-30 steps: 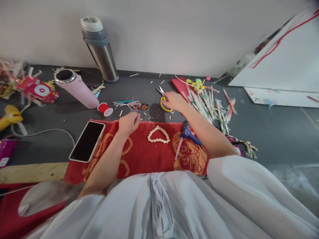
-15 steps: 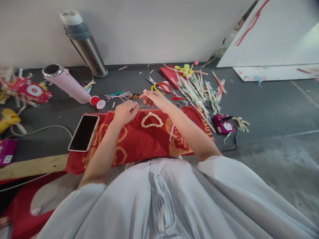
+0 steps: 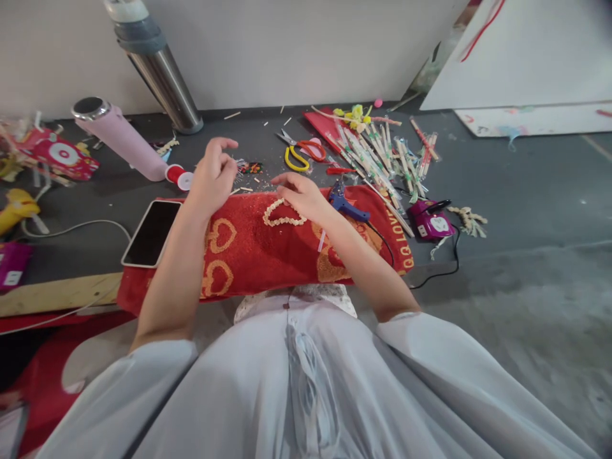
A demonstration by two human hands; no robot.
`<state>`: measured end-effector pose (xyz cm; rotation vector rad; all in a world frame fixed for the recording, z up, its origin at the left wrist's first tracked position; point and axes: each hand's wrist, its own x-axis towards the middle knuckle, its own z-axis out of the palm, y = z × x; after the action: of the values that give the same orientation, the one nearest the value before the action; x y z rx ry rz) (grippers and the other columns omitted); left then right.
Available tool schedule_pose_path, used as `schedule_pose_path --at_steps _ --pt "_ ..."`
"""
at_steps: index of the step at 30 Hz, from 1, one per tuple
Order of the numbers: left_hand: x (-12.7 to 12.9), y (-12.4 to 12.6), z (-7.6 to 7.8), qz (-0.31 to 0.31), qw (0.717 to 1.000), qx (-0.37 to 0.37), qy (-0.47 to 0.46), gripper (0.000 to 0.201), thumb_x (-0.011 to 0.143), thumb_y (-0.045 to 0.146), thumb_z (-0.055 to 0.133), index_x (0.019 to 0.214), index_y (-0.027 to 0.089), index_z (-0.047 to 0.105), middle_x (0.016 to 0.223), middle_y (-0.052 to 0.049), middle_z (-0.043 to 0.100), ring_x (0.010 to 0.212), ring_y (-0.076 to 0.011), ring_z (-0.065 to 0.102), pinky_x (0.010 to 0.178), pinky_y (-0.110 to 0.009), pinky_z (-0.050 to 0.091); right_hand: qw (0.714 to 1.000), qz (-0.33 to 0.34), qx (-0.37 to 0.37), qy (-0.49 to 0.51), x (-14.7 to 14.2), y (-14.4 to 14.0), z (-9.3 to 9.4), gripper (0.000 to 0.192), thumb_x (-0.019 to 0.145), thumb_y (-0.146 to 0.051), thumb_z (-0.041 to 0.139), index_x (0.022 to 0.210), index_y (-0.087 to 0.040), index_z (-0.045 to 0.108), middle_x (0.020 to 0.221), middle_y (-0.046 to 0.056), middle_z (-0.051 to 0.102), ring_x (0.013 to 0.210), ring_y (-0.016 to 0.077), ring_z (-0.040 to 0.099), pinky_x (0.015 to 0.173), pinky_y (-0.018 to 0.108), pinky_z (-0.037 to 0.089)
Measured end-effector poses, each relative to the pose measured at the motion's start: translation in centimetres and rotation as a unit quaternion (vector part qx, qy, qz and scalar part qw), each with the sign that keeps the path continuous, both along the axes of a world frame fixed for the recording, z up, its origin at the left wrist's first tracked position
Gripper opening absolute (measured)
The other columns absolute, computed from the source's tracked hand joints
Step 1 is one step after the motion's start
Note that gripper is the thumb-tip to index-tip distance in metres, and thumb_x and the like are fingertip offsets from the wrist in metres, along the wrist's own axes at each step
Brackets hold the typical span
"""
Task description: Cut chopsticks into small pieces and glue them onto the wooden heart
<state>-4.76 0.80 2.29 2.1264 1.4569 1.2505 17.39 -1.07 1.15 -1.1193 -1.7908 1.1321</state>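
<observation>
My right hand (image 3: pixel 299 194) lies low on the red towel (image 3: pixel 248 255), fingers stretched left and touching the top of a heart outline made of small pale pieces (image 3: pixel 283 218). Whether it pinches a piece is hidden. My left hand (image 3: pixel 213 175) hovers above the towel's far edge, thumb and fingers apart, nothing visible in it, close to a bundle of thin sticks (image 3: pixel 246 167). Yellow and red handled scissors (image 3: pixel 300 156) lie just beyond my right hand. A blue glue gun (image 3: pixel 347 204) rests on the towel beside my right wrist.
A phone (image 3: pixel 150 233) lies at the towel's left end. A pink bottle (image 3: pixel 122 137), a red spool (image 3: pixel 180 178) and a steel flask (image 3: pixel 155 64) stand behind. Several decorated sticks (image 3: pixel 382 156) are piled right, near a magenta device (image 3: pixel 430 223) with a cable. A white board (image 3: pixel 521 57) leans far right.
My right hand left the scissors, met my left hand, then dropped onto the heart. My left hand lifted and spread its fingers. The view tilted down and closer.
</observation>
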Motion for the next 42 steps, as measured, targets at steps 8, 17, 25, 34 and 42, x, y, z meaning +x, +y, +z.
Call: schedule_pose_path --at_steps 8,17,25,34,42 --pt "4.8 -7.7 0.1 -0.092 0.991 -0.028 -0.093 0.025 0.090 0.036 0.058 0.111 0.025 0.050 0.067 0.004 0.056 0.061 -0.0111 0.056 0.060 -0.027 0.043 0.982 0.081 -0.101 0.136 1.4 -5.8 0.3 0.044 0.087 -0.056 0.054 0.082 -0.015 0.067 0.070 0.000 0.060 0.058 0.0063 0.048 0.055 0.021 0.038" --pt "8.0 -13.2 -2.6 -0.075 0.984 -0.105 -0.126 0.022 0.086 0.023 0.060 0.104 0.021 0.048 0.070 0.005 0.063 0.061 -0.0081 0.060 0.058 -0.020 0.043 0.936 -0.090 -0.130 0.315 1.2 -9.3 -2.8 0.032 0.066 -0.048 0.079 0.077 -0.019 0.072 0.076 -0.002 0.069 0.060 0.0051 0.049 0.056 0.020 0.042" --pt "7.0 -14.6 -2.8 -0.102 0.880 -0.293 -0.359 0.021 0.076 0.032 0.072 0.088 0.016 0.065 0.063 0.000 0.067 0.049 -0.0092 0.060 0.041 -0.017 0.040 0.894 -0.142 -0.160 0.394 3.0 -9.4 -3.5 0.025 0.063 -0.041 0.082 0.074 -0.022 0.070 0.083 -0.002 0.071 0.064 0.0046 0.056 0.058 0.019 0.047" --pt "6.9 -14.9 -3.3 -0.103 0.783 -0.368 -0.491 0.022 0.068 0.018 0.059 0.083 0.017 0.076 0.083 -0.006 0.077 0.076 -0.0205 0.074 0.062 -0.029 0.060 0.876 -0.153 -0.181 0.420 4.1 -9.5 -3.7 0.024 0.061 -0.037 0.083 0.076 -0.023 0.072 0.079 -0.003 0.073 0.062 0.0044 0.061 0.054 0.016 0.047" --pt "8.3 -15.3 -4.2 -0.043 0.829 -0.291 -0.475 0.027 0.060 0.032 0.087 0.082 0.019 0.076 0.081 -0.004 0.077 0.071 -0.0154 0.073 0.060 -0.022 0.059 0.886 -0.126 -0.180 0.408 4.4 -10.1 -3.6 0.025 0.064 -0.040 0.081 0.081 -0.024 0.074 0.081 -0.003 0.074 0.061 0.0036 0.059 0.053 0.015 0.047"
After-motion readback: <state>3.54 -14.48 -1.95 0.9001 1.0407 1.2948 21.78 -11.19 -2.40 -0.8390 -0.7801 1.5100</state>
